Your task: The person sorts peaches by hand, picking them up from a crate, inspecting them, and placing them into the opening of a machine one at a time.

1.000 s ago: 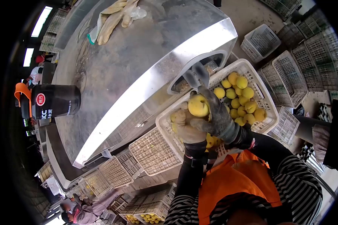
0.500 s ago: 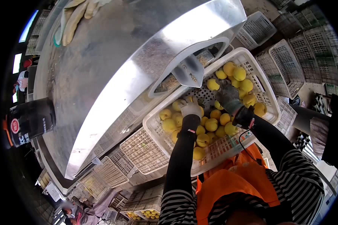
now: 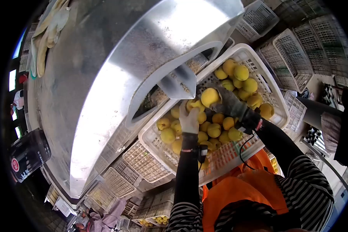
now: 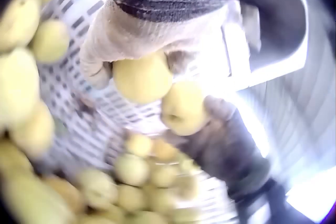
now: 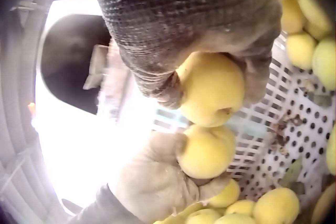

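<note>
Yellow peaches fill parts of a white slotted plastic crate (image 3: 216, 167). My left hand (image 3: 190, 120), in a pale glove, grips a yellow peach (image 4: 143, 79) over the crate's middle. Just beside it, my right hand (image 3: 231, 105), in a dark dusty glove, holds another yellow peach (image 3: 210, 97) between thumb and fingers. Both wrist views show the two held peaches close together, and the right wrist view has the right hand's peach (image 5: 212, 88) overlapping the left hand's peach (image 5: 207, 152).
A metal machine table (image 3: 92, 50) curves along the crate's far side, with a chute (image 3: 180, 83) jutting toward it. Gloves (image 3: 50, 34) and a black bottle (image 3: 30, 154) lie on the left. Empty crates (image 3: 292, 58) stand at the right, and more crates (image 3: 147, 160) at lower left.
Both hands held one peach together near the body, then parted and reached down into the crate. Now they have come closer together, each with a peach. The head view has shifted.
</note>
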`<control>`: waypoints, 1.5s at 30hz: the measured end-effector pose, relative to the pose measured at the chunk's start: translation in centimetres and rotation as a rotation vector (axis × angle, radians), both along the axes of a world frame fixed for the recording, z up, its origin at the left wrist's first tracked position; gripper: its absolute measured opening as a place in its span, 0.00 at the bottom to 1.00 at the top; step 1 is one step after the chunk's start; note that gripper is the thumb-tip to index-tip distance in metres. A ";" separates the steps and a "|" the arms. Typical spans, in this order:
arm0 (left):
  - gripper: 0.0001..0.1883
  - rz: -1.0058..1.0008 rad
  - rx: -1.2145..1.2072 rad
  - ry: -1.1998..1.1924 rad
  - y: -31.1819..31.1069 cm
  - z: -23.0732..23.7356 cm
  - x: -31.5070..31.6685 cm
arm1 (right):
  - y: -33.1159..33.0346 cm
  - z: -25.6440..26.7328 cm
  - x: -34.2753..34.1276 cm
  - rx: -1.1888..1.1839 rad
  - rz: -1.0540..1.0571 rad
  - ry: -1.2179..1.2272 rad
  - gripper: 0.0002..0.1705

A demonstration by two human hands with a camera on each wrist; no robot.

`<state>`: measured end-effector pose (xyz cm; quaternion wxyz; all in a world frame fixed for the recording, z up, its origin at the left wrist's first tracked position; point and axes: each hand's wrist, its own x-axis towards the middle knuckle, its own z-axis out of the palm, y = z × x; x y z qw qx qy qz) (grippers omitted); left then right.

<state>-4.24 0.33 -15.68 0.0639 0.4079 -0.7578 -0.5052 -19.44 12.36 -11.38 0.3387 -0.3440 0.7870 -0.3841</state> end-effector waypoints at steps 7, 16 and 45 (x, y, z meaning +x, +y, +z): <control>0.29 -0.147 0.002 0.469 1.7 10.5 3.3 | 0.5 10.2 5.8 -0.416 -0.095 0.328 0.51; 0.33 0.367 0.947 0.943 1.6 16.3 5.6 | -6.8 12.9 3.4 -0.739 -0.197 0.780 0.43; 0.42 0.368 0.125 0.647 2.9 15.8 3.8 | -12.3 7.7 1.2 -0.631 -0.217 1.074 0.24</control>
